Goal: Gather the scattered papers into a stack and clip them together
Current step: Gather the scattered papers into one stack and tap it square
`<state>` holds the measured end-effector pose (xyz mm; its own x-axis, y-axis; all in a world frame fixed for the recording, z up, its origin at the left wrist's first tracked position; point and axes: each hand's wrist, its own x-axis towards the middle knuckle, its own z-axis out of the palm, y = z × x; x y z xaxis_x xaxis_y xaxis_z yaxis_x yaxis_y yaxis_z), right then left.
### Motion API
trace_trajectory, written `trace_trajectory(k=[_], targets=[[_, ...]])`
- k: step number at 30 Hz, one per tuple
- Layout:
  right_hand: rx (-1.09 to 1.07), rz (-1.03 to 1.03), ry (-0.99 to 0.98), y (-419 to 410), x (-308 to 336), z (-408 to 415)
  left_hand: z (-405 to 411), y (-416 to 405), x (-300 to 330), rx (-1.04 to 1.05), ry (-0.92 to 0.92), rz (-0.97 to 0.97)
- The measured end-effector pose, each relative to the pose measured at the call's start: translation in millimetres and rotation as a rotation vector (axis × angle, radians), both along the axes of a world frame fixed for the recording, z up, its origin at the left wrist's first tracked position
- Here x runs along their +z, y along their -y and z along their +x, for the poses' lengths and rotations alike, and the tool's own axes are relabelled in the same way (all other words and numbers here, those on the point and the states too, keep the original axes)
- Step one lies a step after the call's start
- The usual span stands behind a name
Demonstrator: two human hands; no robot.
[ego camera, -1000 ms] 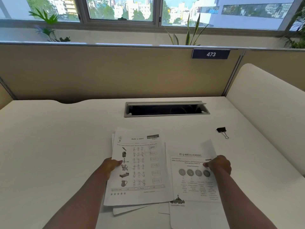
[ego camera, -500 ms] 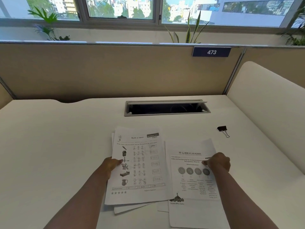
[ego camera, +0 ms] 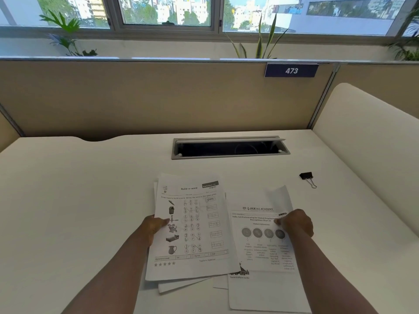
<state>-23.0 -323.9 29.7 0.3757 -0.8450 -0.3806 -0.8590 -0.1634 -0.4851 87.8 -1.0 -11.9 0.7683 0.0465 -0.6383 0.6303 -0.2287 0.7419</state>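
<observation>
A worksheet page (ego camera: 192, 225) tops a loose stack of sheets at the desk's near centre. My left hand (ego camera: 154, 225) grips that stack by its left edge. To the right lies an academy handout (ego camera: 260, 241) over another white sheet (ego camera: 267, 293). My right hand (ego camera: 294, 223) pinches the handout at its upper right edge. A black binder clip (ego camera: 307, 177) rests on the desk, farther back and to the right of the papers, apart from both hands.
The white desk (ego camera: 79, 200) has an open grey cable tray (ego camera: 229, 147) set in it behind the papers. A tan partition (ego camera: 158, 98) with a "473" sign (ego camera: 291, 70) walls the back. A cream side panel (ego camera: 367, 143) bounds the right.
Both hands keep their grips on the papers. The handout under my right hand has slid a little toward the worksheet stack.
</observation>
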Motion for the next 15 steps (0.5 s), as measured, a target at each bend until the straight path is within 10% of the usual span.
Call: trace_trajectory(k=[9, 15], targets=[[0.095, 0.110, 0.012, 9, 14, 6, -1, 0, 3, 0.010, -0.022, 0.009], [0.168, -0.189, 0.157, 5, 54, 30, -1, -1, 4, 0.014, -0.038, -0.030]])
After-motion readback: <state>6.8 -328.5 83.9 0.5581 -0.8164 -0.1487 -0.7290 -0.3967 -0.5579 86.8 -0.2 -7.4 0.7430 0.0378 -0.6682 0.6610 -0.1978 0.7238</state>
